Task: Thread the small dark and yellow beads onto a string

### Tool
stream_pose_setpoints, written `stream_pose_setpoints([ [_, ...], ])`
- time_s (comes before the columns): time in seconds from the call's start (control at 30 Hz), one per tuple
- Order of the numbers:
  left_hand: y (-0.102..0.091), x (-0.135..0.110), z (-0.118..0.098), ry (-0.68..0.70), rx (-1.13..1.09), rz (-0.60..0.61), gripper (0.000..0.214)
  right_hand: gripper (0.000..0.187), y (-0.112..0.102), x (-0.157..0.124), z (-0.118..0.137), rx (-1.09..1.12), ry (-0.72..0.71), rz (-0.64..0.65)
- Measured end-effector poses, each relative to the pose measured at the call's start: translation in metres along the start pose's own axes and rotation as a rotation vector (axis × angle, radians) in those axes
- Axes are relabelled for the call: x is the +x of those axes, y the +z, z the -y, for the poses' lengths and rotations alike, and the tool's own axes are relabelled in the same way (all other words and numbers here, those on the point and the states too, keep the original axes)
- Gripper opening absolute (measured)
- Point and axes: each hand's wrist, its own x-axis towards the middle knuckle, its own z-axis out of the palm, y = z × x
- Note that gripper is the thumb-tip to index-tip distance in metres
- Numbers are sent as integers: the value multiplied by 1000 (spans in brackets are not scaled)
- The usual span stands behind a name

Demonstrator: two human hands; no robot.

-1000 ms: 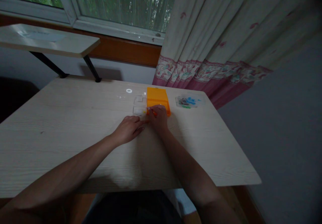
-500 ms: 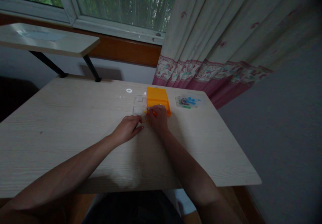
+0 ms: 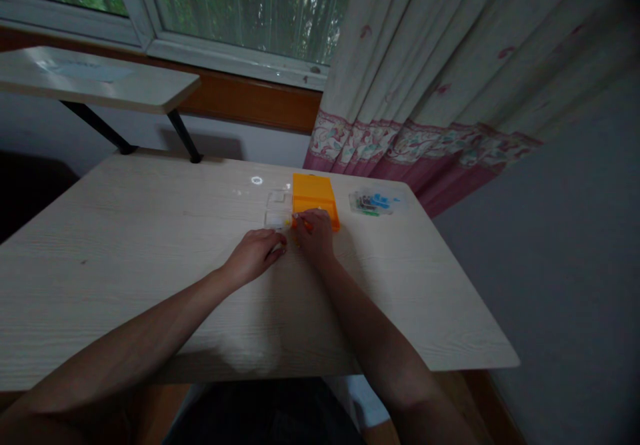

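Note:
An open orange case (image 3: 313,190) lies near the back of the table. Against its left side is a clear plastic box (image 3: 278,218) with a tiny yellow piece (image 3: 287,222) in its right part. My right hand (image 3: 315,233) is over the case's front left corner, fingers pinched together by the box's edge. Whatever they hold is too small to make out. Just in front of the clear box, my left hand (image 3: 256,253) rests on the table with thumb and forefinger curled close together. Tiny yellowish bits lie between the hands, partly hidden by fingers.
To the right sits a clear container (image 3: 371,202) with blue, green and dark small parts. A white ring-shaped spot (image 3: 257,180) shows left of the case. A raised shelf (image 3: 165,92) stands at the back left, and a curtain (image 3: 400,132) hangs behind the table (image 3: 150,258).
My left thumb and forefinger have drawn slightly closer together and shifted a little right. My right hand stays almost where it was, still pinched at the clear box's edge.

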Motion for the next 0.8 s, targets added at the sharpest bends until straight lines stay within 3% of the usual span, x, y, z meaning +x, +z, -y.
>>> stream_pose_setpoints([
  [0.3,3,1,4,-21,-40,-22,15,21,0,-1,0,-16,-11,2],
  [0.8,1,2,-2,-22,101,5,16,22,1,-1,-2,-1,0,-3],
])
